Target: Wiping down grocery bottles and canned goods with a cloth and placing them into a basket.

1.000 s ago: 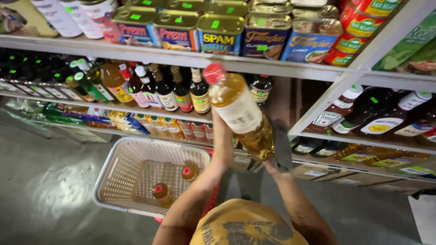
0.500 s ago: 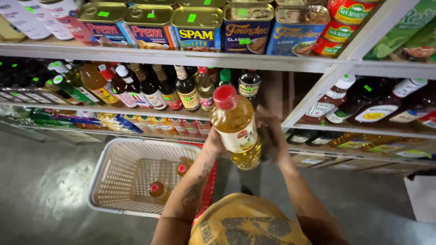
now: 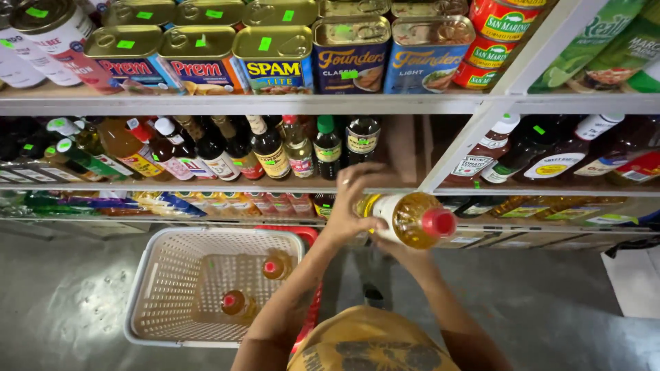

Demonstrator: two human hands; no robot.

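Note:
A clear bottle of yellow cooking oil (image 3: 411,218) with a red cap lies almost sideways in front of me, cap pointing right. My left hand (image 3: 356,204) wraps over its base end from above, fingers spread across the bottle. My right hand (image 3: 397,249) supports it from underneath and is mostly hidden by the bottle. Below left, a white plastic shopping basket (image 3: 159,297) stands on the floor with two red-capped oil bottles (image 3: 237,304) inside.
Shelves face me: tins of canned meat (image 3: 275,60) on the top shelf, dark sauce bottles (image 3: 269,150) on the middle shelf, ketchup bottles (image 3: 489,151) to the right, packets on the lowest shelf. Grey concrete floor (image 3: 62,302) spreads left of the basket.
The oil bottle has tipped from upright to nearly horizontal and moved lower and to the right. My view has shifted slightly upward along the shelves.

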